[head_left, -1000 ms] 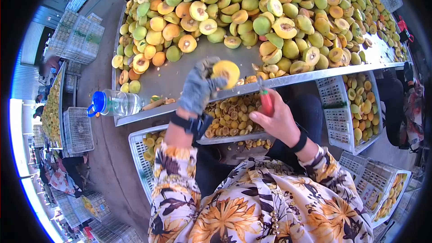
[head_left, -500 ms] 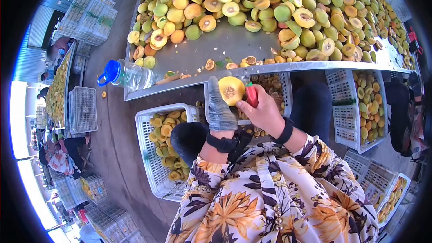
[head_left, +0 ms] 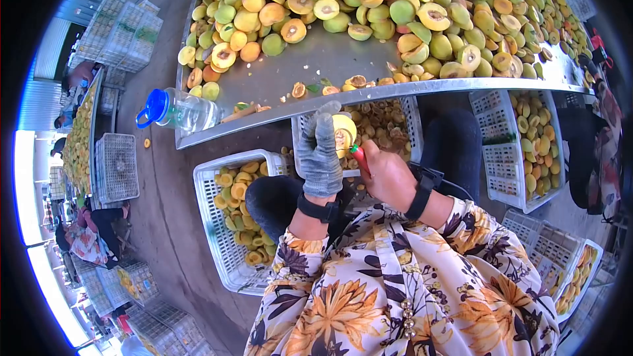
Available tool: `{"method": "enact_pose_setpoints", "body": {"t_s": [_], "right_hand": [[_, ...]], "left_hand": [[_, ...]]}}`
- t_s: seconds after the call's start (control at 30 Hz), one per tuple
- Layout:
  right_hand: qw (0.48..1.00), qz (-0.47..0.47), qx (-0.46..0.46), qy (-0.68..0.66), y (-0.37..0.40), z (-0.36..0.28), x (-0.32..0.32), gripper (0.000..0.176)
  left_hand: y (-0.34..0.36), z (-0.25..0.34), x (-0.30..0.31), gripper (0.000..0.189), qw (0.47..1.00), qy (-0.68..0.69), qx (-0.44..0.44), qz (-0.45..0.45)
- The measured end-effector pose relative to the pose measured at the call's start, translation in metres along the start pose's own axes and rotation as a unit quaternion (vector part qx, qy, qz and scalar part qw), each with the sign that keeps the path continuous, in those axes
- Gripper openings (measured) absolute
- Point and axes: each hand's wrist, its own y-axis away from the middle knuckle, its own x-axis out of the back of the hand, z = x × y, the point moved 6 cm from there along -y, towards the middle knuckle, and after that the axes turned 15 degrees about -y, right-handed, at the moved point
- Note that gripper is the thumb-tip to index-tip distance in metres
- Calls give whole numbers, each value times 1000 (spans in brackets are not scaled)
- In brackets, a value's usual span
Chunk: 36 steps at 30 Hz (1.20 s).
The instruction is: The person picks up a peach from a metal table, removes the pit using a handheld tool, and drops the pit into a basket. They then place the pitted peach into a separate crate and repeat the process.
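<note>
Step, judged: pitting. Left hand (head_left: 320,155), gloved, closed around halved fruit (head_left: 344,132). Right hand (head_left: 389,178), at 4 o'clock of fruit, fisted on red-handled tool (head_left: 360,155), tip against cut face. Fruit over pit crate (head_left: 415,133). Next: likely shallow scoop, firm left grip.

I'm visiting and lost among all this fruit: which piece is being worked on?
Find the long metal table heaped with fruit. Just below its near edge, a grey-gloved left hand grips one fruit half. It alone is hand-held, with a red-handled tool in the right hand beside it.
</note>
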Motion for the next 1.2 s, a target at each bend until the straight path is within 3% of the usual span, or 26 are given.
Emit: {"method": "enact_pose_setpoints", "body": {"t_s": [0.1, 0.17, 0.23, 0.33, 0.47, 0.5, 0.53, 0.57, 0.63, 0.67, 0.7, 0.77, 0.83, 0.87, 0.9, 0.97, 1.0, 1.03, 1.1, 1.13, 1.17, 1.2], "right_hand": [[999, -4, 9, -47, 5, 4, -13, 19], [998, -14, -1, -62, 6, 5, -15, 18], [996, -35, 31, -72, 7, 5, -17, 19], [996, -72, 20, -40, 6, 9, -23, 22], [986, -97, 70, -119, 1, 7, -24, 17], [932, -180, -106, -297, 3, 5, -30, 15], [811, -250, -275, -453, 14, 4, -41, 13], [810, -250, -275, -453, 13, 5, -41, 13], [588, -300, -351, -664, 21, -3, -49, 9], [519, -327, -336, -715, 20, 1, -53, 10], [519, -330, -336, -714, 19, 5, -56, 10], [498, -297, -284, -764, 13, 6, -55, 12], [496, -319, -178, -788, 7, -6, -32, 13], [557, -297, -200, -749, 5, -4, -25, 13], [614, -273, -220, -707, 1, 0, -20, 13], [865, -216, -220, -396, -6, 32, -19, 21], [955, -177, -125, -204, -13, 47, -17, 28], [992, -124, -21, -2, -17, 44, -15, 34], [988, -134, -48, -61, -13, 42, -21, 39], [980, -139, -80, -118, -10, 41, -22, 43], [989, -120, -20, -79, -8, 43, -27, 44], [990, -124, -30, -62, -4, 36, -26, 46]], "left_hand": [[-3, -10, 4, 30, 999, 32, 32, 5], [-2, -15, 4, 29, 993, 38, 95, -51], [0, -16, 7, 22, 992, 20, 118, -52], [-3, -24, 5, 23, 965, 59, 202, -155], [-6, -25, 9, 25, 978, 53, 154, -127], [-5, -27, 7, 25, 979, 51, 154, -127], [-6, -28, 9, 27, 985, 36, 132, -102], [-7, -28, 12, 28, 991, 21, 110, -77], [-8, -33, 14, 36, 987, 36, 129, -85], [-8, -34, 13, 35, 986, 76, 126, -81], [-8, -34, 12, 33, 983, 116, 123, -78], [-4, -39, 10, 44, 988, 53, 124, -72], [-4, -61, 26, 45, 959, 171, 216, 67], [0, -67, 36, 45, 956, 161, 245, 14], [-2, -63, 41, 47, 950, 162, 253, 86], [3, -37, 54, 50, 967, 79, 243, 19], [3, -30, 58, 53, 968, 100, 230, 21], [6, -16, 67, 53, 975, 76, 208, 24], [19, 0, 105, 48, 975, 48, 193, 101], [25, 31, 127, 47, 954, -287, 4, 90], [40, 51, 139, 48, 792, -578, -189, 66], [49, 43, 183, 49, 768, -615, -175, 43]]}}
